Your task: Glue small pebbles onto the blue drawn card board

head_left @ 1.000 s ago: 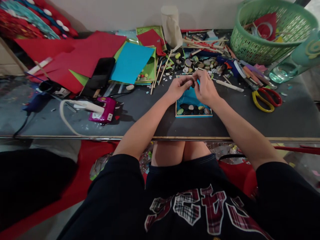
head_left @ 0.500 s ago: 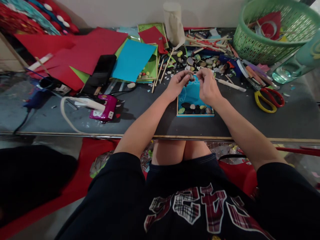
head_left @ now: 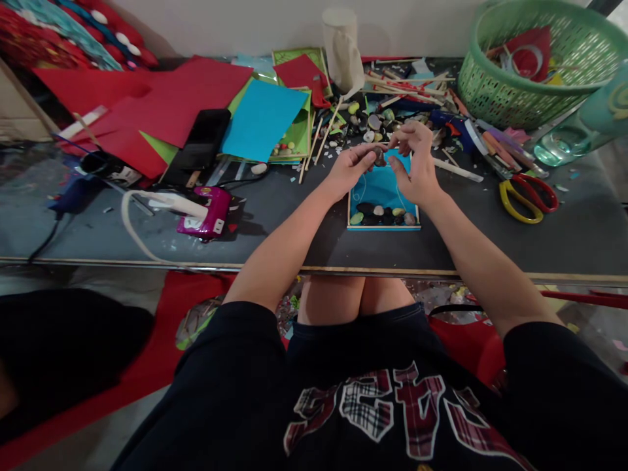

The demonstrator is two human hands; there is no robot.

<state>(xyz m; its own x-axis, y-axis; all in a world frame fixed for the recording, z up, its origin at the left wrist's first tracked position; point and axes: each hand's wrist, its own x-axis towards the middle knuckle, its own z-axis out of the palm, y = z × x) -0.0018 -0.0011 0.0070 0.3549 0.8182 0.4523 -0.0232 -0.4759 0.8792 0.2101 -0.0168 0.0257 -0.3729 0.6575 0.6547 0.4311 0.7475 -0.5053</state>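
Between the thumb and fingers of my left hand is a small dark brownish pebble. My right hand is raised just right of it, thumb and fingers apart, and I see nothing held there. Both hands are over a blue panel with a thin pale stick border and faint white curved lines drawn on it. A row of black, grey and yellow-green pebbles lies along the panel's near edge. The panel's far part is partly hidden by my hands.
Loose pebbles and wooden sticks lie behind the panel. To the right are scissors, a green basket and a clear bottle. Leftward are blue paper, a phone and a purple power adapter.
My right hand has drawn slightly away from the pebble and its fingers have spread and lifted. My left hand keeps the pebble in nearly the same place.
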